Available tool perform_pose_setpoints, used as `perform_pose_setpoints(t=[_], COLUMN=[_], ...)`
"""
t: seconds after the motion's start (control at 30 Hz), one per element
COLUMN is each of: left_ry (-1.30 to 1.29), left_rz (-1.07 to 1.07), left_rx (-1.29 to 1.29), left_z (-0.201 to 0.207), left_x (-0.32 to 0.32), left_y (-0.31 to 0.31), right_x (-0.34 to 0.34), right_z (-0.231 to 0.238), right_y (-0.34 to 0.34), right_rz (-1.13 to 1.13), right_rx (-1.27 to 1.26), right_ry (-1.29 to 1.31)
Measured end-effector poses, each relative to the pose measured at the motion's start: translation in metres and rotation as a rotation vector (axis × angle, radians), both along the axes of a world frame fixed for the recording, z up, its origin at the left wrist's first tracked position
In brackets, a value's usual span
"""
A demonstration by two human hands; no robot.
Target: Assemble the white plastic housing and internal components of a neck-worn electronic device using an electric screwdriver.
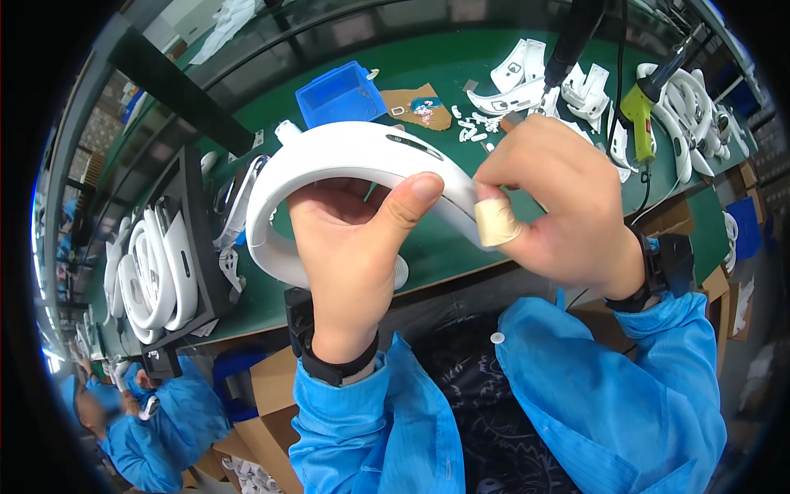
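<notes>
the left hand (341,247) has its grip clamped around a curved white housing (284,177), held above the green counter (440,262). the right hand (568,193), a yellowish wrap (498,222) on its thumb, pinches the housing's right end. a blue bin (339,97) sits beyond.

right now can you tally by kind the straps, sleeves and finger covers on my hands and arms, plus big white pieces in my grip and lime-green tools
Black wrist straps: 2
Blue sleeves: 2
Tan finger cover: 1
White curved piece: 1
Lime-green tool: 1
Total: 7
</notes>
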State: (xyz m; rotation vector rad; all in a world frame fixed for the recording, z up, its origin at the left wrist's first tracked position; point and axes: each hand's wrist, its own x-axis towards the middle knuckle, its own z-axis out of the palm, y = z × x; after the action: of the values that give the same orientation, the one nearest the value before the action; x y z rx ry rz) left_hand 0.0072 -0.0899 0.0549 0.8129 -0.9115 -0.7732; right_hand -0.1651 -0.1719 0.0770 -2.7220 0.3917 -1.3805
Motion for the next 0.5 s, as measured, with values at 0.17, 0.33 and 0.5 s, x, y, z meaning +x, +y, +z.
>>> perform_pose_setpoints(t=[0.17,0.33,0.5], left_ry=[0.077,0.166,0.215], left_rz=[0.045,0.062,0.074], left_rx=[0.027,0.017,-0.008], left_z=[-0.001,-0.001,-0.001], left_x=[0.009,0.017,0.021], left_y=[0.013,0.029,0.04], right_x=[0.007,0.039,0.073], right_z=[-0.014,-0.083,-0.125], right_y=[-0.048,-0.126,-0.139], right_rz=[-0.102,-0.299,-0.368], right_rx=[0.166,-0.164,-0.382], right_ry=[0.017,0.312,0.641])
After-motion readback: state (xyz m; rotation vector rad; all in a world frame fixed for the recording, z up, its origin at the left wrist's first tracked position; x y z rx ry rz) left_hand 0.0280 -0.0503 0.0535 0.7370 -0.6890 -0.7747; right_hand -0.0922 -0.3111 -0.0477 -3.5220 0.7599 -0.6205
